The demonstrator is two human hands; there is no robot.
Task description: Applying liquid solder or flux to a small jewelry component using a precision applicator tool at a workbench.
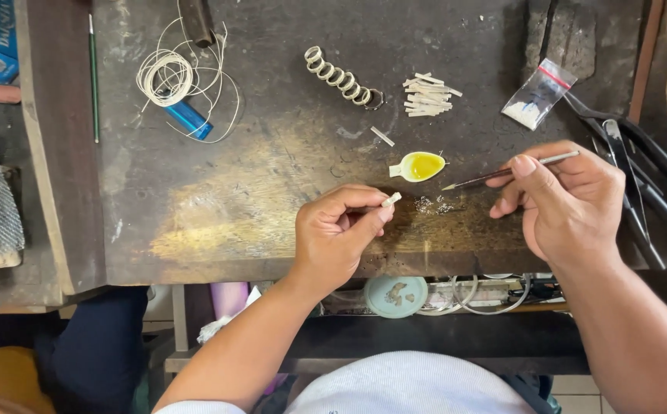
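Left hand (339, 230) pinching white strip (391, 199) near bench edge (272, 274), right hand (567, 195) gripping tweezers (502, 175).

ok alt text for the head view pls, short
Seen from above, a person's left hand pinches a small pale strip while the right hand holds a thin pointed tool near a spoon of yellow liquid on a worn dark workbench.

Even daylight, sharp focus, no motion blur.
Soft light from above; worn workbench (218, 207) shows a pale sheen mid-left, both hands cast faint shadows. Under-bench area is dim. Slight wide-angle bend at frame edges.
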